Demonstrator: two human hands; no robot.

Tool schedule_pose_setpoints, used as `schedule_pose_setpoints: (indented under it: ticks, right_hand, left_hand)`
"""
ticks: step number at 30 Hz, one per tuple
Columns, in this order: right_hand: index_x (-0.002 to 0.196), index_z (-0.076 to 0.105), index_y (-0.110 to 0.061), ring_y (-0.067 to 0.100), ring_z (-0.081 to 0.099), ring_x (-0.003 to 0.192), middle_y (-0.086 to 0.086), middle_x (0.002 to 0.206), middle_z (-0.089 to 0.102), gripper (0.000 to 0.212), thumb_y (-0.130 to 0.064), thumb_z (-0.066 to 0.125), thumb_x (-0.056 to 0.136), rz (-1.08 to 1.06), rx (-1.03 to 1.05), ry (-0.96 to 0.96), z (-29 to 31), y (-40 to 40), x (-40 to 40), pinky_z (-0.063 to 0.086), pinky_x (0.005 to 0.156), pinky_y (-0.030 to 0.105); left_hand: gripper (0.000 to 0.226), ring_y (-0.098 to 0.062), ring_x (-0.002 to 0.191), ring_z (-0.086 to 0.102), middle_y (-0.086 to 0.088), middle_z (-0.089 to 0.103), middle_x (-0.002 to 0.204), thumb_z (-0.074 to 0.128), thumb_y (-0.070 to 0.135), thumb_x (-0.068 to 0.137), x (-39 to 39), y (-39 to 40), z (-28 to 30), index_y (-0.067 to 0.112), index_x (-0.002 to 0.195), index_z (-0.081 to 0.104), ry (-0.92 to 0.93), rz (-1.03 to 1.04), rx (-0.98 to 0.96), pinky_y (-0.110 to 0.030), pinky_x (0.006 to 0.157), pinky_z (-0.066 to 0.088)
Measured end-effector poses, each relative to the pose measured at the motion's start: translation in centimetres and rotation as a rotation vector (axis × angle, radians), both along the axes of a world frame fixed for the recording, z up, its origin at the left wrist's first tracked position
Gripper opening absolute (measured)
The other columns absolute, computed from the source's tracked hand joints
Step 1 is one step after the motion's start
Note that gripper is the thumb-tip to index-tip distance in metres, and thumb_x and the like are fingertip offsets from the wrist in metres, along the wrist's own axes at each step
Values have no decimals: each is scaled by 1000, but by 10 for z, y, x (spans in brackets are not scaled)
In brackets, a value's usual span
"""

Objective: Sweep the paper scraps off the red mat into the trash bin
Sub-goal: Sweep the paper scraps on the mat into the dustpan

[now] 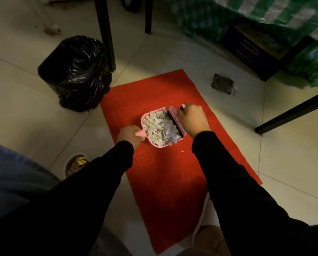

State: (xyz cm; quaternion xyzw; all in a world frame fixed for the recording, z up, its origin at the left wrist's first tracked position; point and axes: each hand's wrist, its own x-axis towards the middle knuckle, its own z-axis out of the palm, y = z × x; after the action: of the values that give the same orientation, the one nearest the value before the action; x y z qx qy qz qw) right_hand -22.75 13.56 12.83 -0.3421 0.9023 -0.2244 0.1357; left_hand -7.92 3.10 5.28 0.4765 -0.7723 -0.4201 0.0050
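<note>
A heap of small white and cream torn paper scraps [161, 127] fills a pink plastic dustpan [155, 143] resting on the middle of a flat red rectangular mat [171, 182] spread on the pale tiled floor [25, 111], with one tiny scrap [182, 151] loose on the mat just beside the pan. The left hand [129, 136], in a black sleeve, grips the dustpan's short pink handle, while the right hand [192, 119] curls around a pink hand brush with dark bristles [173, 119] pressed against the pan's open edge. A round trash bin lined with a shiny black plastic bag [75, 72] stands on the floor at the mat's far left corner.
</note>
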Motion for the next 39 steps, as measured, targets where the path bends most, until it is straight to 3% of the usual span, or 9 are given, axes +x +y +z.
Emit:
schedule_pose_setpoints:
  ticks: [3, 9, 19, 24, 28, 34, 39]
  right_hand:
    - [85, 61, 8, 35, 58, 71, 22, 81, 64, 36, -23, 46, 94, -23, -41, -12, -9, 4, -2, 38, 60, 35]
    - [80, 61, 6, 32, 57, 66, 20, 75, 63, 33, -20, 46, 93, -83, -50, -37, -26, 20, -6, 34, 57, 32]
    - [83, 60, 7, 35, 60, 68, 22, 77, 65, 32, -18, 44, 94, -130, -24, -58, -50, 43, -15, 43, 59, 37]
    - [79, 58, 6, 29, 50, 58, 21, 71, 59, 32, -18, 43, 94, -158, 21, -84, -73, 54, -18, 31, 54, 32]
    - [69, 46, -4, 23, 36, 55, 13, 63, 45, 28, -18, 42, 94, -163, 47, -100, -92, 62, -16, 26, 55, 32]
    - [92, 63, 1, 26, 51, 64, 18, 75, 60, 26, -17, 44, 96, -150, 76, -160, -106, 70, -9, 31, 58, 28]
    - [73, 52, -5, 24, 44, 60, 13, 68, 52, 25, -17, 45, 93, -134, 81, -162, -106, 65, -3, 28, 53, 30]
  left_hand:
    - [26, -21, 88, 63, -11, 69, 100, 70, 7, 76, 5, 3, -7, 9, 103, 69, -8, 0, 8, -24, 73, 43]
    - [27, -24, 92, 63, -12, 69, 101, 71, 7, 76, 10, 14, -25, 9, 103, 69, -35, 11, 47, -25, 77, 44]
    - [30, -24, 95, 63, -11, 69, 106, 71, 9, 76, 10, 27, -50, 9, 105, 69, -121, -66, 51, -23, 75, 39]
    - [27, -23, 92, 63, -11, 69, 104, 71, 7, 75, 9, 35, -62, 9, 103, 69, -125, -71, 79, -22, 74, 40]
    - [27, -23, 91, 63, -11, 69, 102, 70, 6, 76, 9, 40, -69, 8, 103, 69, -131, -69, 99, -22, 74, 40]
    - [27, -25, 93, 64, -13, 70, 101, 72, 5, 75, 8, 43, -79, 7, 102, 70, -143, -76, 107, -25, 78, 43]
    - [28, -26, 94, 64, -13, 70, 101, 73, 7, 74, 7, 46, -83, 8, 101, 70, -166, -87, 109, -30, 83, 46]
